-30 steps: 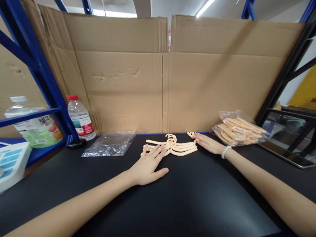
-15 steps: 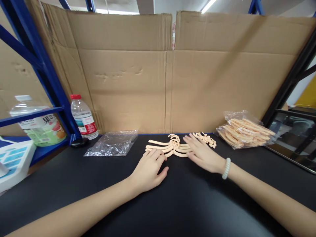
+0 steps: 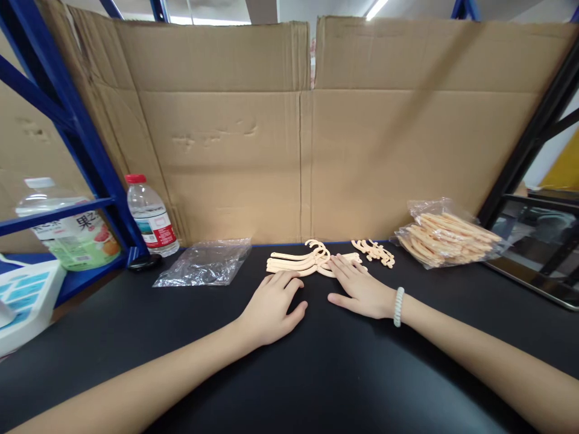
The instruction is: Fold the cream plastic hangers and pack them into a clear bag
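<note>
Several peach-coloured plastic hangers (image 3: 294,260) lie overlapped on the black table, their hooks bunched at the middle and pointing away from me. My left hand (image 3: 274,308) rests at the near left edge of them, fingers loosely bent and thumb apart, holding nothing. Flat across their right arms lies my right hand (image 3: 364,292), fingers stretched out, with a pale coil band on the wrist. It covers part of the hangers. Just beyond it is a small heap of peach-coloured pieces (image 3: 377,252) with curved ends.
A clear bag of peach-coloured hanger parts (image 3: 447,238) lies at the right rear. On the left are a flat clear plastic bag (image 3: 203,262), a red-capped bottle (image 3: 151,217) and a larger bottle (image 3: 72,226) behind a blue rail. A cardboard wall (image 3: 226,157) stands along the back.
The hangers have been pushed closer together and slightly away from me. My right hand has moved left and settled flat on them; my left hand has hardly moved.
</note>
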Demonstrator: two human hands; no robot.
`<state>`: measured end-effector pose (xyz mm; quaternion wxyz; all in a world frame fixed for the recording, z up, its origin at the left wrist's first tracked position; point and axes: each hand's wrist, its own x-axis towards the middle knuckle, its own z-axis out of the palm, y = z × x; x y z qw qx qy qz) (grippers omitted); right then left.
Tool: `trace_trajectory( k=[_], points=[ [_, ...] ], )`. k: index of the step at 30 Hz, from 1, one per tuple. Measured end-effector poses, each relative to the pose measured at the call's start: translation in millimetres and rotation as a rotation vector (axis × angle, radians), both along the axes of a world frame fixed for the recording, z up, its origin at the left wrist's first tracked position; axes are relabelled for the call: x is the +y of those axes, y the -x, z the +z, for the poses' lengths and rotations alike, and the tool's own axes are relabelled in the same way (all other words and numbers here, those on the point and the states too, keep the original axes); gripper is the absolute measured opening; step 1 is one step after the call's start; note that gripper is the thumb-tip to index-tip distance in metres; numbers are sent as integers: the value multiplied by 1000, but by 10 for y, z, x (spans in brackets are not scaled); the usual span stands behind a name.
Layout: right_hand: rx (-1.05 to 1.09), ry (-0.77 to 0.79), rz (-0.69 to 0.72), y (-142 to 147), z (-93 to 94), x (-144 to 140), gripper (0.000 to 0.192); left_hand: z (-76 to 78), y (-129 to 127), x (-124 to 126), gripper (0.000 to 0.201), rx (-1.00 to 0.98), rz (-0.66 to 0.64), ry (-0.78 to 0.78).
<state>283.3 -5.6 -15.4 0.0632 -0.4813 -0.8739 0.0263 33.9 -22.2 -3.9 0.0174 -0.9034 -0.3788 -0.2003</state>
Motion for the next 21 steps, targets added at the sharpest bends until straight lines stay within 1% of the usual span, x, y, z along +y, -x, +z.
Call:
trace_trajectory(
  k=[8, 12, 14, 17, 21],
  points=[
    [-7, 8, 30, -29, 17, 159, 90, 0, 5, 24, 27, 12, 8, 38],
    [13, -28, 32, -32, -3, 166, 85, 9, 3, 31, 27, 7, 7, 46],
    [28, -69, 25, -37, -11, 147, 79, 6, 4, 27, 26, 2, 4, 49],
    [56, -181, 27, -45, -19, 109, 70, 0, 1, 17, 25, -1, 7, 50],
    [78, -294, 67, -48, -13, 66, 59, 11, -8, 2, 23, -8, 10, 38]
  ],
)
